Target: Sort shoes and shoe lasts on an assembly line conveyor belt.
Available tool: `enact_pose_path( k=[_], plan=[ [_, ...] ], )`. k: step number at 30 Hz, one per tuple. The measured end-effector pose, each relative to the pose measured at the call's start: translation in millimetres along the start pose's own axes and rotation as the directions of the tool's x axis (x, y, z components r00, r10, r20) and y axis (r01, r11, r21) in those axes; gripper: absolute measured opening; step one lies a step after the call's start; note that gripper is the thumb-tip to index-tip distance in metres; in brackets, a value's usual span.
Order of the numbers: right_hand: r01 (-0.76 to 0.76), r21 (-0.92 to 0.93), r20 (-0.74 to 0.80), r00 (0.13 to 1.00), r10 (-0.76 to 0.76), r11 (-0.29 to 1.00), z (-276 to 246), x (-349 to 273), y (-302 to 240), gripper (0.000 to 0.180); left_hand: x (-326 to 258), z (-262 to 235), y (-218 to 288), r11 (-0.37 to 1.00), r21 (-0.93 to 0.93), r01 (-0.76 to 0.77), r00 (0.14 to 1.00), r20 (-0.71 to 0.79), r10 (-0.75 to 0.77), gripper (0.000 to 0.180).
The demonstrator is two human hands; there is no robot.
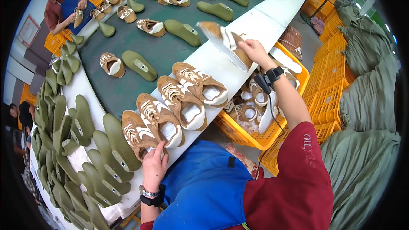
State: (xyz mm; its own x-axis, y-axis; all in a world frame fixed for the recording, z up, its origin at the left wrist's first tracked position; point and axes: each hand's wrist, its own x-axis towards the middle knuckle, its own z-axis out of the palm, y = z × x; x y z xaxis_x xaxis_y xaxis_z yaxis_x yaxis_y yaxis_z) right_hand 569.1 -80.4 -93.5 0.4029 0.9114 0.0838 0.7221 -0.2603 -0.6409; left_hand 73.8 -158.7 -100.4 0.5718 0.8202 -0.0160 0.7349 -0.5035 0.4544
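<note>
My right hand [254, 51] holds a tan and white shoe [223, 42] lifted above the white ledge [272, 21], sole turned outward. My left hand [154, 165] rests on the heel of the nearest tan shoe [135, 134], the first of several tan and white shoes lined up side by side on the ledge, ending with one [200, 83] further along. Both wrists carry dark bands.
A green conveyor belt [166, 53] carries shoes and green shoe lasts [137, 65]. Many green lasts [76, 162] are piled at my left. A yellow crate [255, 115] of shoes sits below my right arm. Another person [66, 2] holds a shoe across the belt. Olive sacks [366, 102] lie at right.
</note>
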Motion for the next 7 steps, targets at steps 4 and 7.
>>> enact_pose_path(
  k=[4,7],
  plan=[
    [0.040,0.156,-0.162,0.987,-0.014,0.987,-6.4,-9.4,-4.1,0.035,3.2,-0.1,-0.3,1.000,-0.001,-0.003,1.000,0.018,0.003,0.050],
    [0.259,-0.337,-0.046,0.956,-0.290,0.905,16.1,-35.2,-19.8,0.035,3.0,4.6,-3.4,0.997,0.044,-0.059,0.997,-0.042,0.061,0.050]
  ],
)
